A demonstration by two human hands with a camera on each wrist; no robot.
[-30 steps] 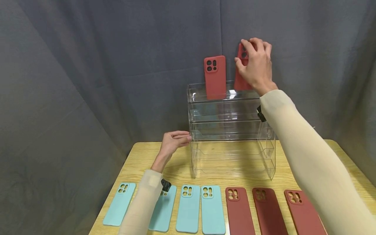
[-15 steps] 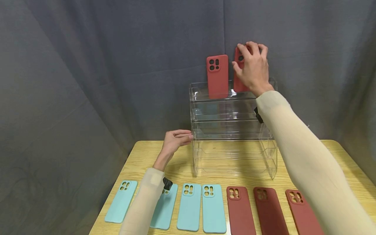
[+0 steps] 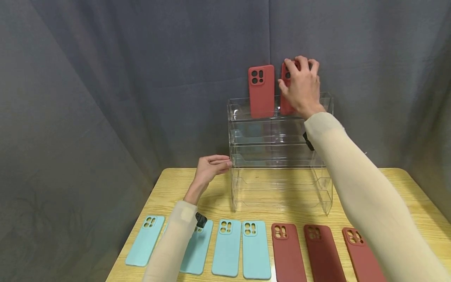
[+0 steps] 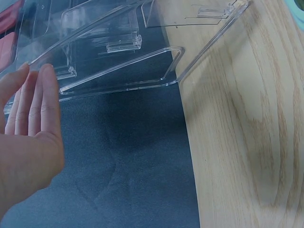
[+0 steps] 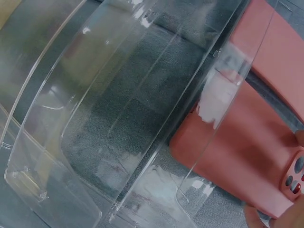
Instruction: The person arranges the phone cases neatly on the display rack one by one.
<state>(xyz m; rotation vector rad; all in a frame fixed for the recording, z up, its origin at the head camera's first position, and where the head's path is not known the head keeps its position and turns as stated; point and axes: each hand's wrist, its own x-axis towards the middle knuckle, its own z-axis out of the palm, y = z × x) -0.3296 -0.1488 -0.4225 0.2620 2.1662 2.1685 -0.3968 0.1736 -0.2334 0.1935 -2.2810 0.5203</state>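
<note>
My right hand [image 3: 301,88] holds a red phone case [image 3: 287,98] by its upper end, fingers bent over the top and thumb at the left edge. The lower end of this phone case [image 5: 228,147] is at the top tier of a clear tiered display rack [image 3: 278,164], behind its transparent lip. Left of it, another red phone case [image 3: 261,94] stands upright on the same tier. My left hand [image 3: 209,170] touches the rack's left side at mid-height. In the left wrist view its fingers [image 4: 50,99] are straight, with the tips at the clear plastic.
On the wooden table [image 3: 176,184], several turquoise phone cases [image 3: 227,246] lie at the front left and centre. Red phone cases [image 3: 289,250] lie front right, one partly behind the right sleeve [image 3: 366,184]. A grey curtain [image 3: 141,78] hangs behind the rack.
My right hand has lowered the held red phone case and shifted it slightly left, closer to the standing case. The left hand keeps its place at the rack's side.
</note>
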